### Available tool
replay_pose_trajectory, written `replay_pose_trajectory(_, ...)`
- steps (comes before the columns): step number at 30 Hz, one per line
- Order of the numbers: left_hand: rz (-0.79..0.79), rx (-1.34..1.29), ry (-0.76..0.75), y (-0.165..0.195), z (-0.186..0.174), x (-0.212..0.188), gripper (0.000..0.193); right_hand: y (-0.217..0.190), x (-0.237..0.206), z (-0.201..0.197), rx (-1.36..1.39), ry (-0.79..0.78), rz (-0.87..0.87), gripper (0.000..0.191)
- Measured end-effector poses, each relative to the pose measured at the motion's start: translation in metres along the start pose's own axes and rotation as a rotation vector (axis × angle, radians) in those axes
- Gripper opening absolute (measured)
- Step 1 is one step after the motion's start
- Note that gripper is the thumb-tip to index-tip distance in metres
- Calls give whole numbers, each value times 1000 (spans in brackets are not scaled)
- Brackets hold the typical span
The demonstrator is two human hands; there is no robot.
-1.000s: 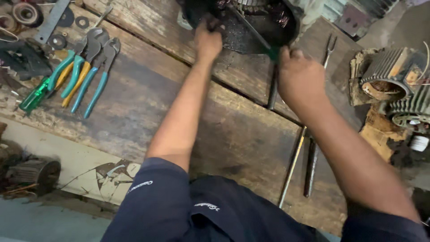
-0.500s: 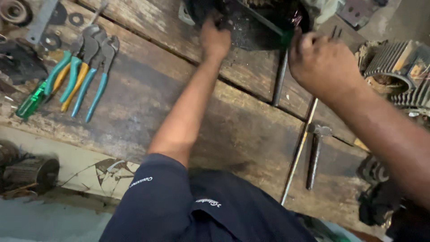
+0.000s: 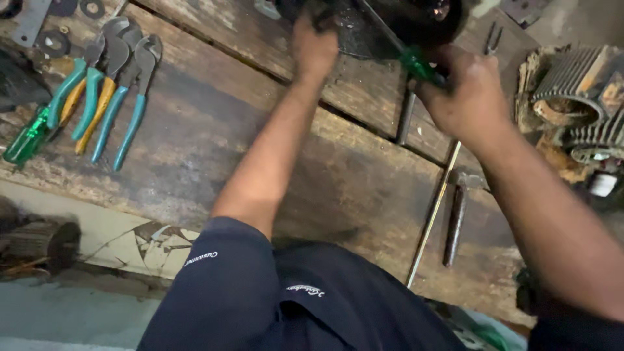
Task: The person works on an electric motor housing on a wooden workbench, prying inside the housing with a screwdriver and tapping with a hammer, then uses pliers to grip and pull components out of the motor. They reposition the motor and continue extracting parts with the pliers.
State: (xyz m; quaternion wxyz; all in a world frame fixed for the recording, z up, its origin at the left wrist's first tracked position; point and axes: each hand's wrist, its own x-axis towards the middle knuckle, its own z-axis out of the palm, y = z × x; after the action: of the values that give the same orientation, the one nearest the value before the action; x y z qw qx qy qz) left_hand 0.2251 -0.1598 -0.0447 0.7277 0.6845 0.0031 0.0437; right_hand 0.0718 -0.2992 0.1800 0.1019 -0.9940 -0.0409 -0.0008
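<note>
- Gripping a green-handled screwdriver (image 3: 416,65) in my right hand (image 3: 471,97); fingers curled tight round the handle; its dark shaft runs up and away from my knuckles into the black motor housing (image 3: 390,26)
- left hand (image 3: 315,45) is pressed on the near edge of that housing, fingers bent over the rim; fingertips blurred, so I cannot tell exactly what they pinch
- the housing sits between my two hands at the far edge of the wooden workbench (image 3: 214,149), touching both the left hand and the screwdriver shaft; top part is cut off by the frame
- just below my right hand, a thin metal rod (image 3: 432,218) and a short dark bolt (image 3: 454,227) lie side by side on the bench, running toward me; another dark bar (image 3: 405,117) lies between my two forearms
- right of my right hand, well clear of it, finned motor parts (image 3: 575,84), grey and rusty
- far left of my left hand, a row of pliers (image 3: 110,97) with teal and yellow grips, plus a second green screwdriver (image 3: 29,140); loose washers (image 3: 52,42) beyond them
- my dark blue shirt (image 3: 292,299) fills the near bottom
</note>
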Motion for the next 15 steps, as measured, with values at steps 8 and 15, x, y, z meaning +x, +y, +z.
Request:
replay_pose_trajectory(8,-11,117,-170,27,-30,2,56,-34,12,-29,-522,23,-144,26)
replay_pose_trajectory(15,9,87,-105,41,-37,6,49,-38,51,-65,-519,-151,-278,21)
